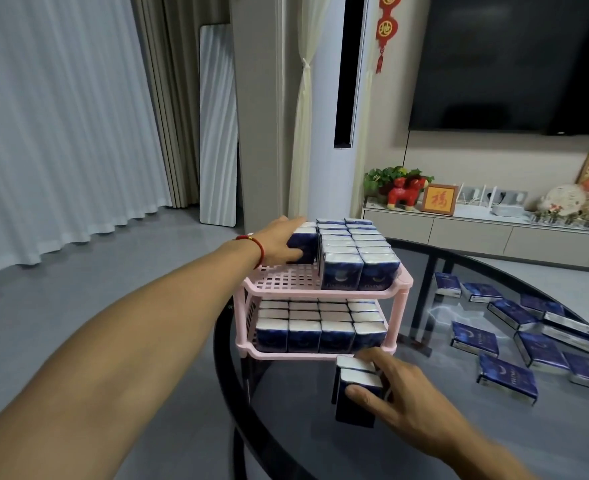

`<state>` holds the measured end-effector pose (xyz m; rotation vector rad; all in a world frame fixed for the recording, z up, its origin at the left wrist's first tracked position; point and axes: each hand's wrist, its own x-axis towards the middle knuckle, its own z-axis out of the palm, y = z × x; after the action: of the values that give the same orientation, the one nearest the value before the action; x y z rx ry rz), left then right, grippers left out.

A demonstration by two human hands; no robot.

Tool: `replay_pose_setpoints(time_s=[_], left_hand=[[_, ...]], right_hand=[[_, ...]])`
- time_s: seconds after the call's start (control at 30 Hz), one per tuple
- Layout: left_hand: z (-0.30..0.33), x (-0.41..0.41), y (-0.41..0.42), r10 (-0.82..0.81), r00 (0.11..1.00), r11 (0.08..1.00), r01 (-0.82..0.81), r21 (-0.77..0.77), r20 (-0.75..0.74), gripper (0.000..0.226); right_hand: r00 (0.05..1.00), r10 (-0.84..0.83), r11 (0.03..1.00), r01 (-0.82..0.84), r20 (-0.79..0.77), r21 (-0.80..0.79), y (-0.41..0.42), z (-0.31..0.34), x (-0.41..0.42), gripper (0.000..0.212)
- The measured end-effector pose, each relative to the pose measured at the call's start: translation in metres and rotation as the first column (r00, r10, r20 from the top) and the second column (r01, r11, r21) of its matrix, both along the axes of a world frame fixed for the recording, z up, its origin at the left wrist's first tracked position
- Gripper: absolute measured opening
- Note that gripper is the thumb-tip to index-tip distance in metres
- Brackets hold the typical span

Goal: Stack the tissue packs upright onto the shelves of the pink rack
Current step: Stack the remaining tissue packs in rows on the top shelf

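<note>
The left hand [279, 242] reaches to the top shelf of the pink rack [321, 289] and grasps an upright tissue pack [303, 245]: the thumb lies on its front face, the other fingers go over its top. This pack stands just beside the two rows of packs [355, 251] already there. The right hand [397, 386] holds two more packs [355, 389] on the glass table [321, 445], fingers curled around them. Loose packs [528, 330] lie flat at the right.

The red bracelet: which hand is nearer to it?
Left. The red bracelet sits on that wrist, beside the left hand. The right hand is far below, holding tissue packs.
</note>
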<state>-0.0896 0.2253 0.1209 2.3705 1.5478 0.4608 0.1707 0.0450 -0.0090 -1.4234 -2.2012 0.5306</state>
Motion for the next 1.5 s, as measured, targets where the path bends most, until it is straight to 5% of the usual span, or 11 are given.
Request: replay_pose_setpoints(time_s=[0.13, 0.53, 0.8, 1.2, 1.5], left_hand=[[0.006, -0.008, 0.007, 0.030, 0.983, 0.995, -0.013, -0.095, 0.183, 0.056], [-0.001, -0.006, 0.013, 0.058, 0.991, 0.984, -0.037, -0.175, 0.117, 0.107], [-0.005, -0.004, 0.016, 0.045, 0.984, 0.993, -0.025, -0.116, 0.171, 0.072], [0.001, -0.005, 0.003, 0.073, 0.967, 0.988, -0.036, -0.153, 0.245, 0.112], [0.004, -0.008, -0.001, 0.089, 0.960, 0.995, -0.076, -0.058, 0.265, 0.087]], right_hand=[[1.000, -0.003, 1.000, 0.003, -0.002, 0.005, -0.001, 0.000, -0.001, 0.040], [1.000, 0.013, 1.000, -0.012, 0.019, -0.024, -0.001, 0.000, -0.004, 0.045], [1.000, 0.008, 1.000, -0.008, 0.012, -0.015, 0.000, -0.004, -0.003, 0.046], [1.000, 0.027, 0.999, -0.026, 0.016, -0.038, 0.001, -0.004, -0.003, 0.044], [0.999, 0.038, 0.999, -0.038, 0.033, -0.002, 0.001, 0.000, -0.003, 0.055]])
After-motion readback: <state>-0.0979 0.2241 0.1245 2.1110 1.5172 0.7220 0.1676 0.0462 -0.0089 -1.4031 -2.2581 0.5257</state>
